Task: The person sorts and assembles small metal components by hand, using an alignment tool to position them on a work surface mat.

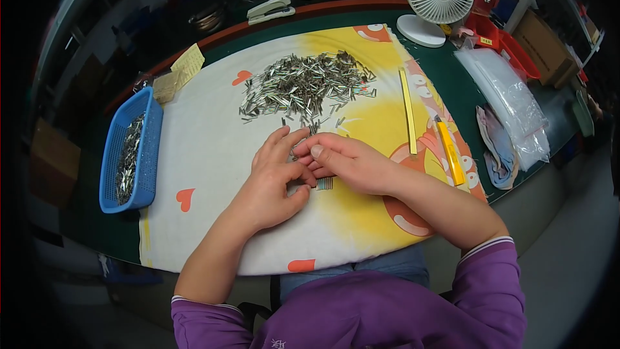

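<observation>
So both hands, left hand (271,181) and right hand (342,163), pinch a small row of pins (323,183), basket (147,155) partly filled, big pile (303,85) left.

A small workshop: a bench (516,174) heaped with small metal pins (303,84), a blue basket (150,155) of more at left, cardboard boxes (542,45) far right.

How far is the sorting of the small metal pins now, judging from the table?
Done: a blue basket at the left edge already holds many metal pins. In hand: the left hand and right hand meet over a short row of aligned pins on the cloth. Left: a large loose pile of pins lies beyond the hands, so much seems to remain.
</observation>
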`<action>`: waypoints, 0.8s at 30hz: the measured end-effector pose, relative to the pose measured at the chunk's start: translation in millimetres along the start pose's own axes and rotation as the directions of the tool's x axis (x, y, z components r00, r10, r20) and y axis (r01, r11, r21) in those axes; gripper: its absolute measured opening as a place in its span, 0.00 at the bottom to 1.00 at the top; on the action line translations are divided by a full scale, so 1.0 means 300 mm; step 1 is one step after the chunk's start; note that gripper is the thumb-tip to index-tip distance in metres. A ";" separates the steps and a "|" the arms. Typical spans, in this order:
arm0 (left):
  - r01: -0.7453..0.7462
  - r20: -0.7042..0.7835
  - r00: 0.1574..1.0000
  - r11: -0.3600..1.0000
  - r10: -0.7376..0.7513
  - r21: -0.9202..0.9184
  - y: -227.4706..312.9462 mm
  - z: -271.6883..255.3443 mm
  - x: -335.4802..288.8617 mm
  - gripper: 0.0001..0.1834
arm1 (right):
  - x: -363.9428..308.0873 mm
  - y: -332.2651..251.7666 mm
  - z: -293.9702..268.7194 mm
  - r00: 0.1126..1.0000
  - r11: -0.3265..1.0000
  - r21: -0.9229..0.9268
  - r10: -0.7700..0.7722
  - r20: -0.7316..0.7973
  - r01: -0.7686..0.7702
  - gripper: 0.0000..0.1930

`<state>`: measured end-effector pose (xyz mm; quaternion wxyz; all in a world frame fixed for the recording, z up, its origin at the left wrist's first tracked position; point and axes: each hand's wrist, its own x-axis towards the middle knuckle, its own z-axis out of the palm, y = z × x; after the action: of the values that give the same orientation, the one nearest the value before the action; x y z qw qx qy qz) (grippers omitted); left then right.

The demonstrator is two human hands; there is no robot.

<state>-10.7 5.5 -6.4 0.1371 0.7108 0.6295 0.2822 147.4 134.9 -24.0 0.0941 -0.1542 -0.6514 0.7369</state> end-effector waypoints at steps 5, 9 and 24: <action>0.043 -0.034 0.999 0.998 -0.041 0.039 -0.008 -0.038 -0.010 0.12 | -0.051 -0.181 -0.111 0.986 0.676 -0.727 -0.167 0.006 0.119 0.11; 0.078 -0.002 0.997 0.989 -0.078 0.129 -0.036 -0.053 -0.004 0.14 | -0.070 -0.176 -0.169 0.996 0.636 -0.769 0.007 0.094 0.068 0.11; 0.067 -0.071 0.996 0.994 -0.061 0.087 -0.054 -0.018 0.002 0.06 | -0.062 -0.147 -0.152 0.989 0.453 -0.880 -0.035 0.143 0.143 0.06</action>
<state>-27.0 8.0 -10.9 0.0925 0.6857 0.6683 0.2732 177.9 177.1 16.8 0.0044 -0.1076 -0.9506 0.2912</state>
